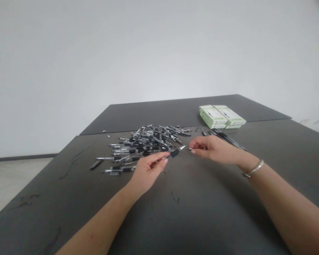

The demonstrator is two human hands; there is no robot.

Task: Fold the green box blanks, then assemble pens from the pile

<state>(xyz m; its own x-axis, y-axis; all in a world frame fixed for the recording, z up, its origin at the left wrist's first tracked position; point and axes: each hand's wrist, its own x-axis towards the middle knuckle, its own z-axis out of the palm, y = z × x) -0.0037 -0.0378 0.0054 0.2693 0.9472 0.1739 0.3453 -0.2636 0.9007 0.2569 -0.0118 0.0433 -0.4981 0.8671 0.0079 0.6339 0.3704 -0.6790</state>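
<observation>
Between its thumb and fingers, my left hand [147,168] pinches a pen [175,152] with a black rubber grip. The pen is uncapped and its silvery cone tip points up and to the right. My right hand [212,148] is closed on a small shiny piece [190,149], which looks like a pen cap and is mostly hidden by the fingers. A short gap separates this piece from the pen tip. Behind and left of my hands spreads a pile of clear and black pens [151,138] with loose caps among them.
Several capped black pens [230,139] lie side by side beyond my right hand. Stacked green and white boxes [220,116] stand farther back, near the seam of the dark tabletop [162,219]. Two small pieces lie at the left near that seam. A white wall rises behind.
</observation>
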